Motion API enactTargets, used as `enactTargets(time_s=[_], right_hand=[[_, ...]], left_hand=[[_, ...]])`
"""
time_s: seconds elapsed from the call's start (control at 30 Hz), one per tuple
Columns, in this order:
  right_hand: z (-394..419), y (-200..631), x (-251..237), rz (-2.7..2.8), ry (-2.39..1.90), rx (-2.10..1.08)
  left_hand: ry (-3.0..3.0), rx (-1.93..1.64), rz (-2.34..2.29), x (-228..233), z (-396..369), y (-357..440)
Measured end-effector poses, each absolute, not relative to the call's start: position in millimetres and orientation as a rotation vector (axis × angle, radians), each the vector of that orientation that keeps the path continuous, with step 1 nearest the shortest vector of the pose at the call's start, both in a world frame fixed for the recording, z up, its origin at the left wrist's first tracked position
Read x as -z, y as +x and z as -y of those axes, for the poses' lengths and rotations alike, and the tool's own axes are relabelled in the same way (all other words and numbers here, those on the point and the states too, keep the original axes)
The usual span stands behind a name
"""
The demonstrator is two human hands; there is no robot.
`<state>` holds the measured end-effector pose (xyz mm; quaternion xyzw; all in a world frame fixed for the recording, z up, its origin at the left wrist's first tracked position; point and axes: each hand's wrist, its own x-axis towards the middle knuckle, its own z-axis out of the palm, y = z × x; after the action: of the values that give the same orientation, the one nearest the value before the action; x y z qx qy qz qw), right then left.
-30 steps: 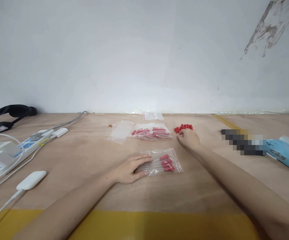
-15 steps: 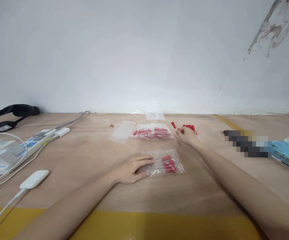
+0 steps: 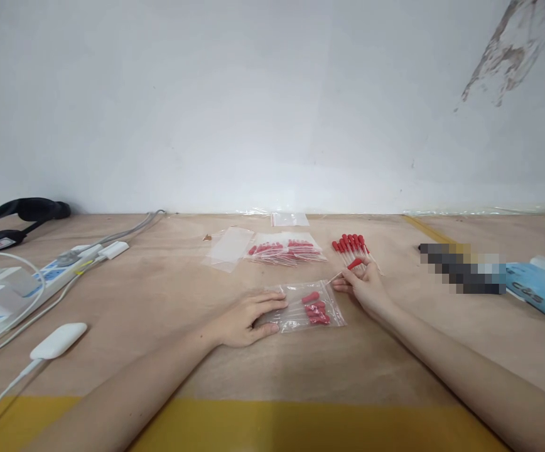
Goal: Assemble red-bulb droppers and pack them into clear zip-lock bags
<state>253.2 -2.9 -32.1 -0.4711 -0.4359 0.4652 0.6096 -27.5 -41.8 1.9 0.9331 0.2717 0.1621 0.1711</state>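
Observation:
A clear zip bag (image 3: 296,317) lies flat on the table with several red-bulbed droppers (image 3: 317,307) inside. My left hand (image 3: 247,320) rests on its left end, fingers stretched out and apart. At the bag's upper right corner, my right hand (image 3: 364,289) pinches a single dropper (image 3: 355,263). Its red bulb points up and right, and its thin clear tube slants down-left toward the bag's right edge. I cannot tell whether the tip is inside the bag. Just behind that hand, several loose droppers (image 3: 348,242) lie fanned out, bulbs toward the wall.
Filled bags of droppers (image 3: 284,251) are stacked behind the zip bag, with flat clear bags (image 3: 232,248) left of them. A power strip (image 3: 56,273), a white charger (image 3: 58,341) and a black strap (image 3: 18,220) stand left. A blue packet (image 3: 536,292) lies right.
My right hand has come from the loose droppers down toward the bag, carrying one dropper. My left hand and the bag have stayed in place.

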Motion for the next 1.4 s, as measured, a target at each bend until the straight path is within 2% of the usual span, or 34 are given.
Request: enactTargets(time_s=[0.17,0.43,0.73,0.9,1.07,1.4], right_hand=[[10.5,246.1,28.7,0.951,-1.042,-1.206],[15.6,248.2,28.5,0.925,-1.032,-1.243],[11.5,261.9,31.0,1.534,-1.192,-1.216],[8.0,255.7,29.9,1.617,-1.235,-1.192],[8.7,247.0,25.2,1.611,-1.151,-1.362],[6.4,237.7,34.6,1.528,-1.180,-1.058]], left_hand=[[2.640,-0.445,-0.787,-0.9,41.4,-27.9],[2.649,-0.419,-0.798,0.4,41.4,-28.9],[2.660,-0.355,-0.846,-1.3,42.8,-28.6],[2.674,-0.393,-0.826,-0.2,42.0,-28.5],[2.678,-0.410,-0.822,0.2,41.7,-28.3],[2.673,-0.414,-0.818,-1.7,43.1,-27.3]])
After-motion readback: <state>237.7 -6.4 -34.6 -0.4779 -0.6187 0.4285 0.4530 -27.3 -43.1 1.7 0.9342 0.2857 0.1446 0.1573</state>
